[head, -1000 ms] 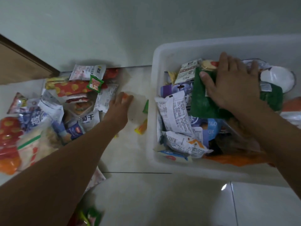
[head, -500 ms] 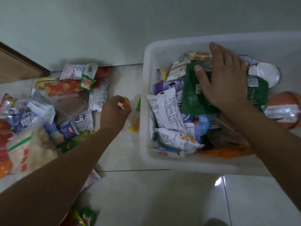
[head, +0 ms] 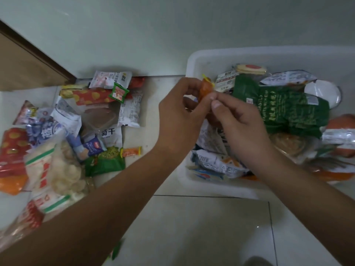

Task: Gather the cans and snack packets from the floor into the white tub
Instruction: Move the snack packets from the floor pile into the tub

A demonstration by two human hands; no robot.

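The white tub stands on the floor at the right, holding several packets, among them a large green bag. My left hand is shut on a small orange snack packet and holds it above the tub's left rim. My right hand meets it there, thumb and forefinger pinching the packet's lower end. On the floor at the left lies a heap of snack packets. A small orange packet lies at the heap's right edge.
A pale wall runs behind the tub and the heap. A brown door edge is at the far left. Bare floor tiles stretch in front of the tub. A green wrapper lies by my left forearm.
My left hand has lifted the small orange packet from the floor up to the tub's left rim. My right hand has left the green bag and come over to pinch the packet.
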